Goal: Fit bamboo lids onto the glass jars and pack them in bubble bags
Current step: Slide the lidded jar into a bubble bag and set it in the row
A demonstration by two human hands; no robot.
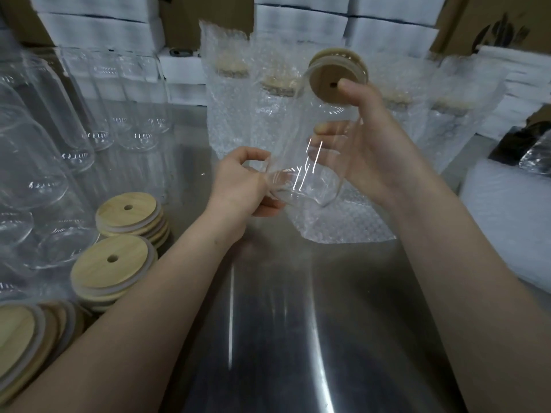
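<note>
A clear glass jar [313,162] is held tilted above the steel table, its bamboo lid [331,74] fitted on the raised far end. My right hand [369,144] grips the jar's upper body, thumb touching the lid beside its straw hole. My left hand [241,180] grips the jar's base at the lower left. A flat bubble bag [343,225] lies on the table right under the jar.
Several bare glass jars [74,120] stand at the left. Stacks of bamboo lids [131,216] sit at the front left. Bagged, lidded jars [232,93] stand in a row behind. White foam boxes [301,19] and cartons line the back; white padding [507,222] lies at right.
</note>
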